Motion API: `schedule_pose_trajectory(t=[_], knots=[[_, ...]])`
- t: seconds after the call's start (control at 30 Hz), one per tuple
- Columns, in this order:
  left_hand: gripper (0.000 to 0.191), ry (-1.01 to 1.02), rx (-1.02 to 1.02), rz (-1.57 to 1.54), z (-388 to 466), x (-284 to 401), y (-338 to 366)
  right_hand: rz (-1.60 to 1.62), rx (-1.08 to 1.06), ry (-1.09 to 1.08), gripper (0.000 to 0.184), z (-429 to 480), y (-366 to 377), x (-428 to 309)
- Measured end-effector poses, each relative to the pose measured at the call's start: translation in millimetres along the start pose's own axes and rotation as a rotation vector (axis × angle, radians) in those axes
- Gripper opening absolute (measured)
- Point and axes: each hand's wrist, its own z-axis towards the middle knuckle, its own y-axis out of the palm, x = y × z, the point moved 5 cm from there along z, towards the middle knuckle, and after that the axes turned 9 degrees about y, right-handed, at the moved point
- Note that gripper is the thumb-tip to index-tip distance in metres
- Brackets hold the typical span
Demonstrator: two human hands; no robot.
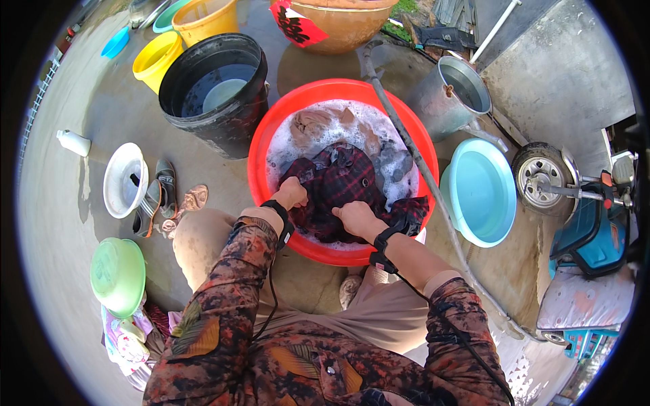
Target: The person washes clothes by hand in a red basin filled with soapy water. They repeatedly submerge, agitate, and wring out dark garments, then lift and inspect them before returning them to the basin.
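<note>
A wide red plastic basin [343, 259] of foamy water stands before my knees. A dark plaid garment [350, 172] with red lines is bunched in its near half, one end lying over the right rim. My left hand [292, 194] grips the garment's left part. To the right of it, my right hand [358, 218] is closed on the near edge of the same garment. Brown cloth [312, 124] and grey cloth [396, 160] lie in the suds beyond. A grey hose [406, 137] crosses the basin's right side.
A black bucket [218, 122] of water stands at the far left, a metal bucket [431, 101] at the far right. A light blue basin [447, 188] is right of the red one. A white basin [124, 190], shoes [166, 182] and a green basin [117, 274] lie left.
</note>
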Motion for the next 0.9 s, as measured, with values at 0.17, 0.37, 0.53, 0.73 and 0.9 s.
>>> schedule_pose_trajectory(t=[0.17, 0.37, 0.53, 0.73, 0.9], knots=[[0.059, 0.226, 0.455, -0.352, 11.7, 24.7, -20.4, 0.805, 0.265, 0.383, 0.014, 16.7, -101.7, 111.9], [0.077, 0.111, 0.474, -0.166, -16.5, 31.9, -26.5, 1.477, 0.519, 0.952, 0.008, -19.5, -98.3, 185.7], [0.105, 0.062, -0.053, -0.339, -17.4, 36.8, 26.9, 0.578, 0.544, 0.761, 0.032, -9.2, -91.8, 184.8], [0.075, -0.034, 0.177, -0.534, 17.4, 29.9, 26.8, 0.228, -0.227, 0.111, 0.078, -8.0, -23.7, 84.3], [0.023, 0.071, 0.174, -0.962, 28.9, 47.6, 2.7, 0.077, -0.352, 0.16, 0.056, -15.5, -22.4, 61.4]])
